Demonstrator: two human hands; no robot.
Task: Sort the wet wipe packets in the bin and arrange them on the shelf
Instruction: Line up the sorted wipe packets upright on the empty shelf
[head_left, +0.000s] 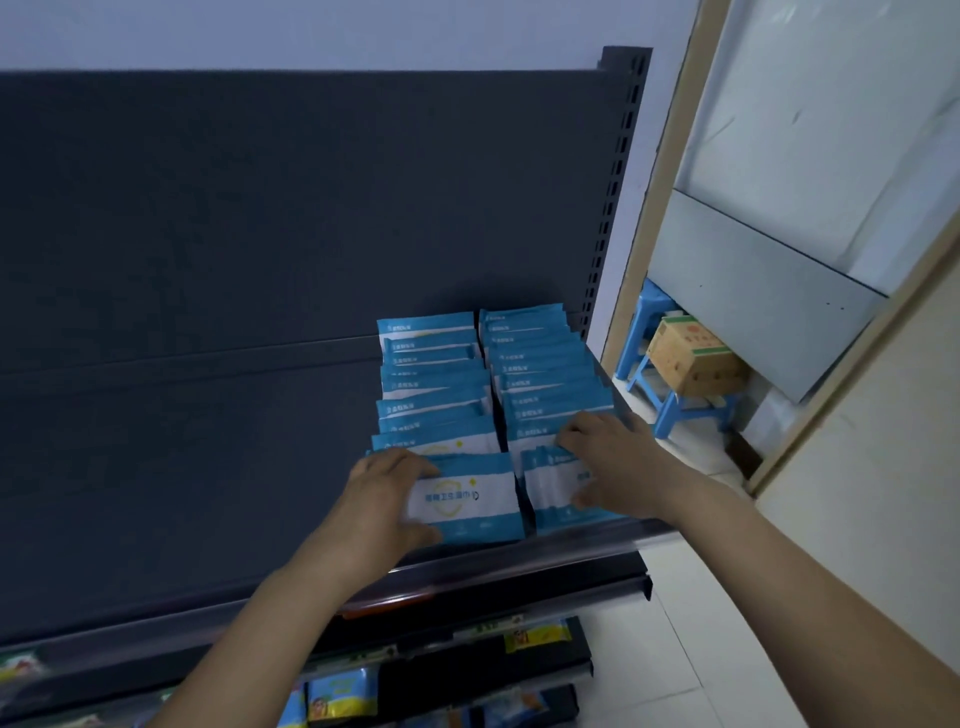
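- Two bare hands: the left hand (387, 499) and the right hand (608, 457), each on the front of a row.
- Two rows of blue-and-white plastic wet wipe packets (465, 496) on the dark grey metal shelf (182, 467). About ten show in the left row and about eleven in the right row (545, 364); overlap makes an exact count uncertain.
- One brown cardboard box (693, 358).
- Two light blue plastic stools (675, 405), one under the box and one partly hidden behind it.
- Several yellow-and-blue packets (343, 693) on the lower shelves, too hidden to count.
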